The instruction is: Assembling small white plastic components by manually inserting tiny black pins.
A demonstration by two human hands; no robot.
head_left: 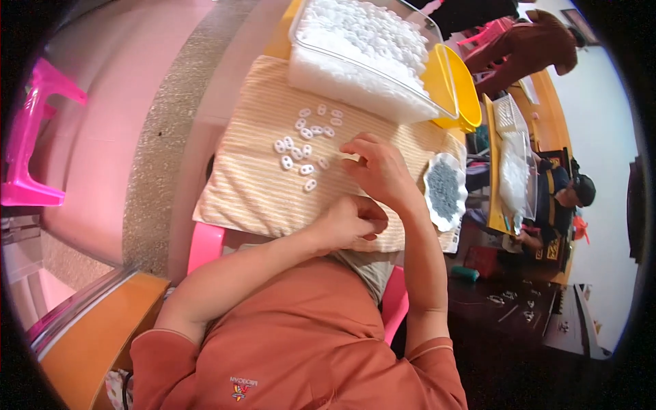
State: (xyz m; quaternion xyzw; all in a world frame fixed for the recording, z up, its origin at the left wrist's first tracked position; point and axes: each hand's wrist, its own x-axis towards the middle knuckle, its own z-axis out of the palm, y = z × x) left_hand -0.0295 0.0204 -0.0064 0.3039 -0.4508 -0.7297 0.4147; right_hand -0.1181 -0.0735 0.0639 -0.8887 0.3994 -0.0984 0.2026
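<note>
Over the striped cloth (pixel 249 178), with the right hand (pixel 381 167) near white pieces (pixel 307 169), left hand (pixel 350 222) curled just beside — unable to judge either grip's hold.

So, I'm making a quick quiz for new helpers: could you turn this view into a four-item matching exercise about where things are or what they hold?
1. Clear rectangular plastic bin
2. White scalloped-edged dish
3. Bright yellow round tub
4. Small white oval pieces

A. Scattered on the tan-and-white striped cloth, left of the right hand
B. Holding dark grey contents
C. Right of the bin
D. Full of white items

Pairs: 1-D, 2-B, 3-C, 4-A
</note>
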